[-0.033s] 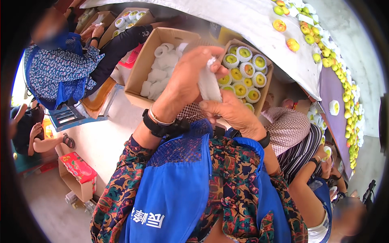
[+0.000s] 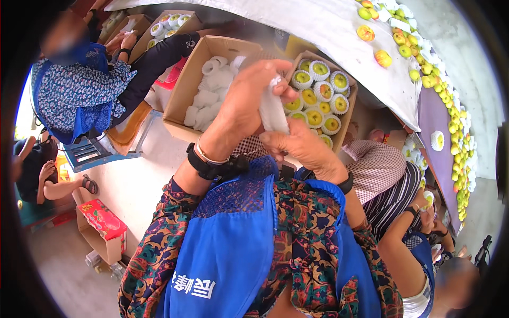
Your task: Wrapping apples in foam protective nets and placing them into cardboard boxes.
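Observation:
Between my hands is a flattened white foam fruit sleeve (image 2: 273, 112). My left hand (image 2: 248, 98) holds its upper end with curled fingers, the index finger reaching over the top. At the lower end, my right hand (image 2: 308, 147) pinches the sleeve between thumb and fingers. Behind my left hand stands a cardboard box (image 2: 179, 94) with many loose white foam sleeves (image 2: 216, 79) inside. Just beyond my right hand, another cardboard box (image 2: 343, 126) is filled with green-yellow apples (image 2: 314, 117), each in a white foam net.
A white-covered table (image 2: 328, 26) runs along the far side, with a long row of apples (image 2: 455, 127) at its right. One co-worker (image 2: 79, 90) sits at the left by more boxes; others (image 2: 387, 175) are close on my right. A red carton (image 2: 103, 218) stands lower left.

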Available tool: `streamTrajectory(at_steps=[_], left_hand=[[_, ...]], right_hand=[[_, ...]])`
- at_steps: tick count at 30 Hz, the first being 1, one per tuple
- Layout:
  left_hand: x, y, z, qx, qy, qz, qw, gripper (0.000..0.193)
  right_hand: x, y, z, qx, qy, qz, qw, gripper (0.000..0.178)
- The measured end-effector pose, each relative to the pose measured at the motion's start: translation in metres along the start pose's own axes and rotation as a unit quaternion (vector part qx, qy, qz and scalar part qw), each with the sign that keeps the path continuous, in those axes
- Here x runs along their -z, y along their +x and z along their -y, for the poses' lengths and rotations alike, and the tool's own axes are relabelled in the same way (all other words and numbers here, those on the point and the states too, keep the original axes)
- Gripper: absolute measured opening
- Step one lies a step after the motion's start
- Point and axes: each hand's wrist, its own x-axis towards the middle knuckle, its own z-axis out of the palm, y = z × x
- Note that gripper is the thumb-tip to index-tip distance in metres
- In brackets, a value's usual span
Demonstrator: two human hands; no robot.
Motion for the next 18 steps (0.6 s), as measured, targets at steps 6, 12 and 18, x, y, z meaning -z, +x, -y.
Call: streamTrajectory(at_steps=[6, 12, 18], left_hand=[[-0.022, -0.013, -0.009, -0.041, 0.129, 0.052, 0.989, 0.081], [-0.044, -0.031, -0.005, -0.138, 0.451, 0.032, 0.881, 0.087], [-0.078, -0.046, -0.023, -0.120, 0.343, 0.128, 0.923, 0.047]], right_hand=[[-0.008, -0.002, -0.013, 0.095, -0.117, -0.043, 0.988, 0.035], [0.003, 0.016, -0.047, 0.338, -0.214, -0.096, 0.912, 0.042], [-0.011, 0.020, -0.038, 0.387, -0.244, -0.108, 0.882, 0.035]])
